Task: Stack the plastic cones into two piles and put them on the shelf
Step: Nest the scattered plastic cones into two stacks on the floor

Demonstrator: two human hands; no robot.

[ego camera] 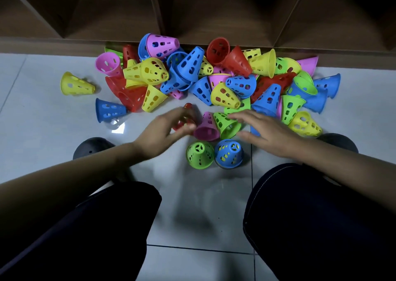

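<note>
Early in the job. Heap [241,85] of loose cones lies on the floor [42,135] against the foot of the shelf [120,17]; no cone is on the shelf yet. Two starters stand wide end down just ahead of the knees: upright green cone [200,155] and, just beside it, upright blue cone [229,153]. Yellow shows through the blue one's holes, so probably one is already nested under it.

Left hand [165,128]: fingers and thumb curled round a red cone [186,109], blurred, just left of a pink cone [206,127]. Right hand [265,130]: fingers straight and a little spread over a tipped green cone [226,123], holding nothing; whether they touch it, cannot tell.

Step in hand, as I read it: feeding singles onto the two starters. To do it well:
- turn each cone wide end down before lowering
- lower it square over the tip so it nests, not cocked
- one hand per pile
- pick from the near edge; the middle looks interlocked and would scatter
- keep both piles about level for carrying
</note>
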